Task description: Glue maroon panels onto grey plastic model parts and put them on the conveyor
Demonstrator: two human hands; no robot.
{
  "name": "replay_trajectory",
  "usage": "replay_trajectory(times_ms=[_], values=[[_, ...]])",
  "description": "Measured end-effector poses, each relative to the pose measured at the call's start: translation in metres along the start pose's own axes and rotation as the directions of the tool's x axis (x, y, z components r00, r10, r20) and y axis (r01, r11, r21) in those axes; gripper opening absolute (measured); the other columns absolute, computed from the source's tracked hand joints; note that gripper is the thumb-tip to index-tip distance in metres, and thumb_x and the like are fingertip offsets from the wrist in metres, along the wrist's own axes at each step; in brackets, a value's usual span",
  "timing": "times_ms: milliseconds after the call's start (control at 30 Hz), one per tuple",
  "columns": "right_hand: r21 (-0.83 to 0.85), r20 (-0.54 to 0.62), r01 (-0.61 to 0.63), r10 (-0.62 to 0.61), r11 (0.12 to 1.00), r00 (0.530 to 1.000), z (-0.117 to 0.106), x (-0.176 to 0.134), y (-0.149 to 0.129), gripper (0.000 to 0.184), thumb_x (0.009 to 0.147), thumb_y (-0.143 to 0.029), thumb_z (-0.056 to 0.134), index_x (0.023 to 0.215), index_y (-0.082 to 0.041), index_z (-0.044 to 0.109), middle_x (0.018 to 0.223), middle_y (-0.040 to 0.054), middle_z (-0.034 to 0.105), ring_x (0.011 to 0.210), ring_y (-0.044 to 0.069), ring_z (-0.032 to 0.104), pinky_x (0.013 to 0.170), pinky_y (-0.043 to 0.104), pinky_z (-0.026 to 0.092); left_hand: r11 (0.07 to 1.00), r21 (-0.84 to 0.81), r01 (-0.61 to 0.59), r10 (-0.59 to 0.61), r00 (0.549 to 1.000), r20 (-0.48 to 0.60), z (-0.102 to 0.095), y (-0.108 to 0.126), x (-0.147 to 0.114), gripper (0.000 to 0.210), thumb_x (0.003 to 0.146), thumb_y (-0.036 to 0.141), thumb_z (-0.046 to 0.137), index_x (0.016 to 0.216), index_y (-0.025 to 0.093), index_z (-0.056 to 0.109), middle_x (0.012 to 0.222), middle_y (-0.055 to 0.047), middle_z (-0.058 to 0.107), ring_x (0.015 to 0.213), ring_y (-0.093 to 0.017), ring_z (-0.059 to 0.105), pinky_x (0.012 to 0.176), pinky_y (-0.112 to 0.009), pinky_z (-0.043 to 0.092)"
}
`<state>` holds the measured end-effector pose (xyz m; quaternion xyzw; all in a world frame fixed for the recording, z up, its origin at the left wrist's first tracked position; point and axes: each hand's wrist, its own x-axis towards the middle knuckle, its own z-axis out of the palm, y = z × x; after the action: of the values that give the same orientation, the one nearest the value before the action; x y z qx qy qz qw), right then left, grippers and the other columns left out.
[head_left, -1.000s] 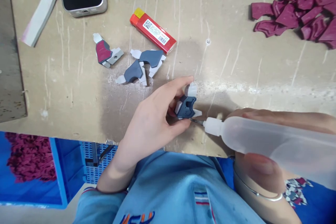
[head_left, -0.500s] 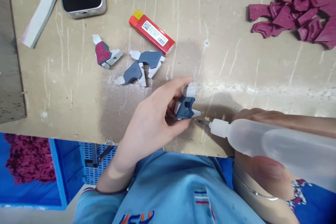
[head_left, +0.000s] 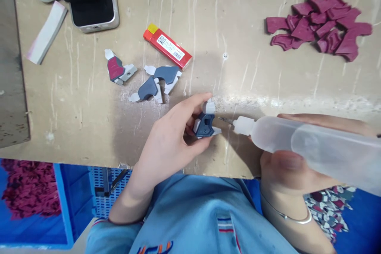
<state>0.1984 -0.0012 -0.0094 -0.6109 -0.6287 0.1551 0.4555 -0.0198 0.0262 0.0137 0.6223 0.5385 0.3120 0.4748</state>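
Between the thumb and fingers of my left hand (head_left: 169, 135) is a small dark blue and grey plastic part (head_left: 204, 124), its recessed face upward. My right hand (head_left: 294, 166) grips a translucent squeeze bottle (head_left: 276, 137) lying nearly level, its thin needle tip beside the upper right edge of the part. Whether the tip touches the part I cannot tell. Left of my hands lie two similar blue-grey parts (head_left: 149, 88), close together. Farther left is another part (head_left: 115, 67) with a maroon piece on its face.
A red box (head_left: 168, 45) with a white label lies beyond the parts. Maroon pieces (head_left: 321, 24) are heaped at the far right. A phone-like device (head_left: 95, 16) and a whitish strip (head_left: 47, 31) occupy the far left. Blue bins (head_left: 64, 206) with pieces stand below the table edge.
The bottle's needle has moved from the lower edge of the held part up toward its upper right side. The view has shifted slightly, showing more of the far table.
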Motion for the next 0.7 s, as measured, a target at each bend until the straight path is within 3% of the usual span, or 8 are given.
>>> replay_trajectory(times_ms=[233, 300, 333, 400, 467, 500, 633, 700], values=[[0.21, -0.068, -0.078, 0.094, 0.975, 0.993, 0.006, 0.004, -0.013, 0.04, 0.091, -0.069, 0.078, 0.096, -0.029, 0.079, 0.084, 0.0063, 0.074, 0.072, 0.026, 0.072, 0.06, 0.041, 0.057, 0.999, 0.033, 0.026, -0.027, 1.0, 0.012, -0.002, 0.0, 0.002, 0.061, 0.083, 0.01, 0.081, 0.14, 0.028, 0.068, 0.111, 0.001, 0.078, 0.076, -0.011, 0.071, 0.076, -0.022, 0.064], [0.512, 0.054, -0.266, 0.278, 0.817, 0.959, 0.001, 0.009, -0.003, 0.04, 0.089, -0.068, 0.081, 0.095, -0.029, 0.078, 0.076, 0.0029, 0.069, 0.062, 0.022, 0.065, 0.051, 0.038, 0.052, 0.999, 0.035, 0.034, -0.034, 0.999, 0.001, -0.001, 0.0, 0.003, 0.059, 0.084, 0.012, 0.081, 0.14, 0.026, 0.069, 0.108, 0.0, 0.078, 0.076, -0.011, 0.071, 0.074, -0.021, 0.063], [0.678, 0.18, -0.394, 0.379, 0.621, 0.908, -0.005, 0.014, 0.007, 0.038, 0.09, -0.066, 0.081, 0.097, -0.029, 0.077, 0.071, 0.0004, 0.066, 0.057, 0.019, 0.06, 0.048, 0.035, 0.05, 0.998, 0.034, 0.046, -0.046, 0.999, 0.0, -0.001, -0.001, 0.002, 0.058, 0.084, 0.013, 0.081, 0.139, 0.026, 0.069, 0.108, 0.0, 0.078, 0.076, -0.011, 0.071, 0.074, -0.021, 0.063], [0.843, 0.485, -0.538, 0.444, -0.009, 0.753, -0.019, 0.025, 0.033, 0.028, 0.092, -0.053, 0.081, 0.103, -0.028, 0.074, 0.069, -0.0028, 0.061, 0.055, 0.016, 0.055, 0.051, 0.032, 0.053, 0.997, 0.029, 0.069, -0.069, 0.998, -0.008, 0.0, -0.001, 0.002, 0.056, 0.085, 0.015, 0.079, 0.139, 0.026, 0.069, 0.107, -0.001, 0.078, 0.077, -0.012, 0.073, 0.075, -0.023, 0.064], [0.643, 0.694, -0.394, 0.283, -0.657, 0.662, -0.037, 0.038, 0.063, 0.017, 0.093, -0.03, 0.079, 0.106, -0.026, 0.069, 0.071, -0.0025, 0.062, 0.059, 0.016, 0.056, 0.061, 0.033, 0.059, 0.996, 0.032, 0.082, -0.082, 0.996, -0.017, 0.0, -0.001, 0.0, 0.055, 0.087, 0.018, 0.078, 0.14, 0.029, 0.068, 0.105, 0.0, 0.078, 0.078, -0.014, 0.074, 0.077, -0.025, 0.064], [0.46, 0.73, -0.315, 0.152, -0.83, 0.666, -0.046, 0.043, 0.076, 0.018, 0.089, -0.018, 0.077, 0.101, -0.027, 0.066, 0.068, -0.0025, 0.06, 0.058, 0.018, 0.055, 0.062, 0.036, 0.058, 0.996, 0.038, 0.086, -0.085, 0.996, -0.02, 0.001, -0.001, 0.0, 0.055, 0.088, 0.019, 0.078, 0.141, 0.031, 0.067, 0.105, 0.0, 0.078, 0.079, -0.014, 0.074, 0.078, -0.026, 0.064], [0.387, 0.655, -0.214, 0.104, -0.897, 0.749, -0.067, 0.047, 0.091, 0.027, 0.087, -0.011, 0.078, 0.1, -0.03, 0.065, 0.073, -0.0025, 0.062, 0.067, 0.017, 0.061, 0.07, 0.029, 0.06, 0.99, 0.092, 0.108, -0.106, 0.994, -0.019, 0.003, 0.004, -0.003, 0.054, 0.09, 0.022, 0.076, 0.141, 0.034, 0.066, 0.104, 0.001, 0.077, 0.082, -0.016, 0.073, 0.08, -0.028, 0.063], [0.569, 0.68, -0.431, 0.107, -0.7, 0.725, -0.07, 0.044, 0.076, 0.022, 0.093, -0.024, 0.08, 0.11, -0.031, 0.068, 0.082, -0.0016, 0.068, 0.071, 0.013, 0.065, 0.07, 0.021, 0.059, 0.987, 0.117, 0.111, -0.109, 0.994, -0.022, 0.005, 0.007, -0.002, 0.055, 0.089, 0.022, 0.076, 0.142, 0.033, 0.066, 0.101, 0.002, 0.077, 0.079, -0.016, 0.072, 0.08, -0.029, 0.062]])
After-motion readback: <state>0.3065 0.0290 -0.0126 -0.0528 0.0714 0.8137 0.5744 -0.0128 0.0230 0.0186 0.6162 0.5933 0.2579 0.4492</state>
